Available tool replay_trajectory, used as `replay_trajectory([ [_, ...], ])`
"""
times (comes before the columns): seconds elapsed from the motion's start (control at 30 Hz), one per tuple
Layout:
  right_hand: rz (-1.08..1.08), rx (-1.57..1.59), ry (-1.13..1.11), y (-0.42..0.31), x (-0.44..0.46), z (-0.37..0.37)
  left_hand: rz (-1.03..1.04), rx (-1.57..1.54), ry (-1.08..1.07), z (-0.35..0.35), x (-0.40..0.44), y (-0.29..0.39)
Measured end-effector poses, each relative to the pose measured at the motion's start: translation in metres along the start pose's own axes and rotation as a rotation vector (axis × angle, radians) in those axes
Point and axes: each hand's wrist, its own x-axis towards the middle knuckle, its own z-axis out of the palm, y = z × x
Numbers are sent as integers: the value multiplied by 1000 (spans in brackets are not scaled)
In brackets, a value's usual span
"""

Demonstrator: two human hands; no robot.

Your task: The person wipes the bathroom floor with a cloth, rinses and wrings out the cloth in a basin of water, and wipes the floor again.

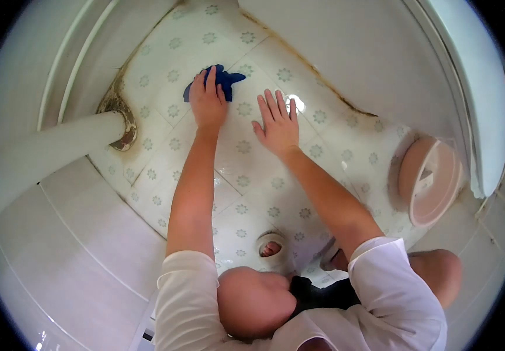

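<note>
My left hand (208,108) holds a crumpled dark blue cloth (231,81) against the tiled floor (242,146). The fingers lie over the cloth and its far right corner sticks out beyond them. To the right, my right hand (280,126) is open and bare, palm down with fingers spread. It appears to rest on the floor or just over it; I cannot tell which. The tiles are pale with green flower patterns, and a bright reflection shines near the right fingertips.
A white pipe (59,137) meets the floor at left, with brown grime (128,126) around its base. Brown stains (316,70) run along the far wall's edge. A pink basin (433,181) leans at right. My knee (255,301) and slippered foot (271,248) are below.
</note>
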Motion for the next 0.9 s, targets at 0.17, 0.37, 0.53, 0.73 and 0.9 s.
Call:
replay_trajectory([
  [0.17, 212, -181, 71, 64, -72, -29, -34, 14, -31, 2, -1, 2],
  [0.37, 607, -280, 171, 155, -146, -69, -82, 75, 53, 14, -6, 5],
  [0.53, 619, -259, 122, 158, -146, -73, -174, 47, 65, 20, -16, 44],
  [0.73, 623, -220, 175, 158, -149, -73, 132, -144, -263, 20, -91, 141],
  [0.9, 660, -239, 194, 159, -151, -70, 80, -72, -232, 15, -63, 88],
])
